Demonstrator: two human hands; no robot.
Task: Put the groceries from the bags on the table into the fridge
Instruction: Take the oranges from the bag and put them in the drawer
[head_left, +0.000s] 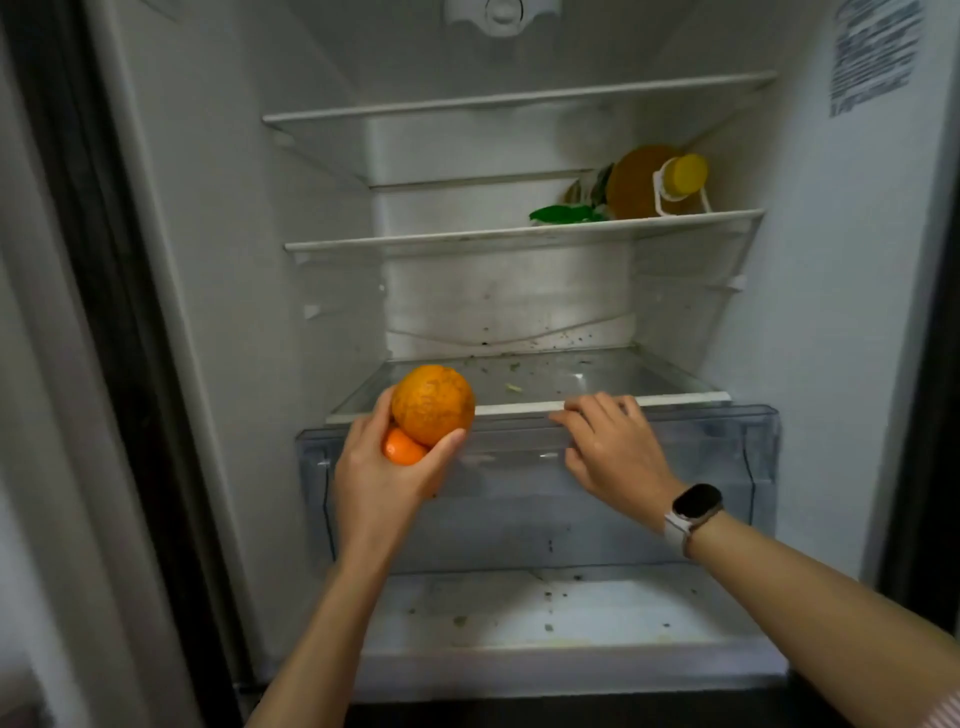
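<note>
Two oranges (423, 415) cupped in left hand (382, 478); right hand (613, 452) seemingly grips drawer (727, 467).

place: home kitchen | I'm facing an open fridge (841, 322) | shelves (519, 234) holding a juice bottle (644, 182) | crumbs lying around

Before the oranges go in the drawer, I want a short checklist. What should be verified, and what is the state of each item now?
1. Left hand holds both fruits securely: ok; the large orange sits on top of the small orange, fingers around them.
2. Right hand grips the drawer at its top front edge: ok.
3. Drawer open enough to drop fruit in: not ok; it looks closed under the glass shelf.
4. Free space inside the drawer: ok; nothing shows through the clear front.
5. Drawer clean inside: cannot tell; crumbs lie on the glass shelf.
</note>
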